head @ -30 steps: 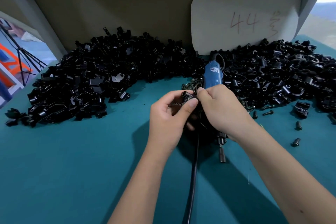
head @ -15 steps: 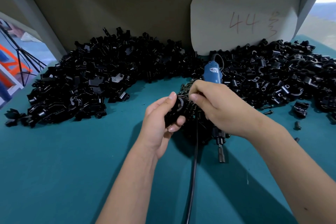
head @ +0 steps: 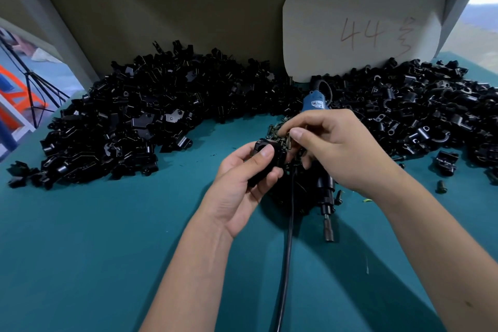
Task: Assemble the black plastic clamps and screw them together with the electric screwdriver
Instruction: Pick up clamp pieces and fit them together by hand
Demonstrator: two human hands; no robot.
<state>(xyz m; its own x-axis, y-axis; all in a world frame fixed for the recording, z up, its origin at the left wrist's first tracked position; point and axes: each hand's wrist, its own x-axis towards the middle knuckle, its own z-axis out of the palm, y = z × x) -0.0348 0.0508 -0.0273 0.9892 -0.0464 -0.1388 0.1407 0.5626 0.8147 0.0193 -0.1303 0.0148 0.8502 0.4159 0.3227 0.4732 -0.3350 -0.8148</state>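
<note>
Currently I read the cycle as being at the screw-loading step for 1 clamp. My left hand grips an assembled pair of black clamp halves between thumb and fingers, held just above the tabletop at centre. My right hand is over the small heap of screws directly behind the clamp, with thumb and forefinger pinched together; a screw appears to be held between them, though I cannot confirm this because the fingertips blur into the heap.

The electric screwdriver lies on the tabletop under my right hand, bit pointing toward me, not gripped. Its cable runs toward the near edge.

Status, as judged:
1. Mating of the 2 halves: done for this piece.
2. Screw insertion: in progress.
3. Driving with the screwdriver: not yet started.

A large pile of black parts lies to the left and another pile to the right. I cannot tell which parts are finished units, so the overall remaining quantity is unclear but looks substantial.
</note>
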